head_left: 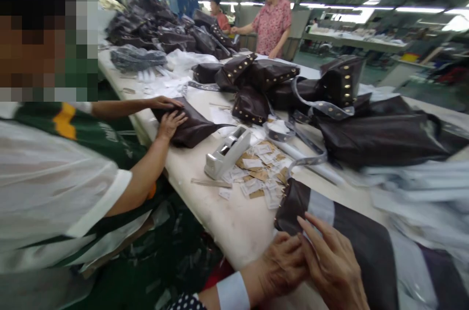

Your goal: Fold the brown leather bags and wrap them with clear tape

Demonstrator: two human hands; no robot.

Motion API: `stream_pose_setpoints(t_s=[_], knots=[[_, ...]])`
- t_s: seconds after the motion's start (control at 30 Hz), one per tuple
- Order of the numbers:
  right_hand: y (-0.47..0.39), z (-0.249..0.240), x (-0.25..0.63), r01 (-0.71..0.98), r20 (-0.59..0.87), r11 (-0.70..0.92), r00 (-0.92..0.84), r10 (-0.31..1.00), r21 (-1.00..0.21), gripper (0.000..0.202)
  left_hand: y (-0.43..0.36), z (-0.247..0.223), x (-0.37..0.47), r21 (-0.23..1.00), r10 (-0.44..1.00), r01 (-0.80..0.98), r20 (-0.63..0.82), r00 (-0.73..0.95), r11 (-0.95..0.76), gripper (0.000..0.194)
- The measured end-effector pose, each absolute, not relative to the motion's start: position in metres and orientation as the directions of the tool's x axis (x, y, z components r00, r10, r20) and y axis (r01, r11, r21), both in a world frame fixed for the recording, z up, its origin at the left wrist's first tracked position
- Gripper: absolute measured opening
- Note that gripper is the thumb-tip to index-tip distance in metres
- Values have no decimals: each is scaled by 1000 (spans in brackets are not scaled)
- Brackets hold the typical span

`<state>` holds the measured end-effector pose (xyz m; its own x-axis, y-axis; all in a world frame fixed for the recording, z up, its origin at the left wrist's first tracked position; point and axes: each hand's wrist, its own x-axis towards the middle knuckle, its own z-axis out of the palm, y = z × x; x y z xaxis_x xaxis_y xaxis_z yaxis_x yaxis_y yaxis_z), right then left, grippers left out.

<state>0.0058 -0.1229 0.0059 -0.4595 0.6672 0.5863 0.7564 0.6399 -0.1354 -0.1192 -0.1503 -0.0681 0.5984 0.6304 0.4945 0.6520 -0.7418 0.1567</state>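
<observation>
A dark brown leather bag (pixel 362 232) with pale wrapping bands lies flat at the table's near right. Over its near edge, my left hand (pixel 284 263) has its fingers curled together; whatever they hold, if anything, is hidden. Close against it, my right hand (pixel 331 261) has its fingers stretched out and slightly apart, the fingertips meeting the left hand's fingers. A grey wrapped strap (pixel 311 158) runs up from the bag's far end. Beyond my hands lies a loose pile of paper tags and small clear packets (pixel 262 168).
A white tape dispenser (pixel 227 151) stands by the tags. At left, a co-worker's hands (pixel 170 121) press on a dark bag (pixel 194 126). Studded bags (pixel 252 104) and a large brown bag (pixel 381 139) cover the table's far side. Another person (pixel 273 24) stands behind.
</observation>
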Motion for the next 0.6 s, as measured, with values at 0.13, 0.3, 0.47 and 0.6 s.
stream_pose_setpoints(t_s=[0.13,0.3,0.47,0.6], knots=[[-177,15,91,928,672,297,-73,737,-225,27,-155,-51,-128,283,610,598,644,461,-750,32],[-198,13,182,611,210,-382,678,704,-693,69,-143,-50,-136,533,744,578,635,209,-617,44],[-181,11,201,46,-444,-540,512,735,-840,59,-106,-47,-137,844,997,532,-31,-77,68,67],[-165,16,198,-145,-525,-509,349,776,-849,40,-87,-29,-131,825,968,509,-234,-87,245,68]])
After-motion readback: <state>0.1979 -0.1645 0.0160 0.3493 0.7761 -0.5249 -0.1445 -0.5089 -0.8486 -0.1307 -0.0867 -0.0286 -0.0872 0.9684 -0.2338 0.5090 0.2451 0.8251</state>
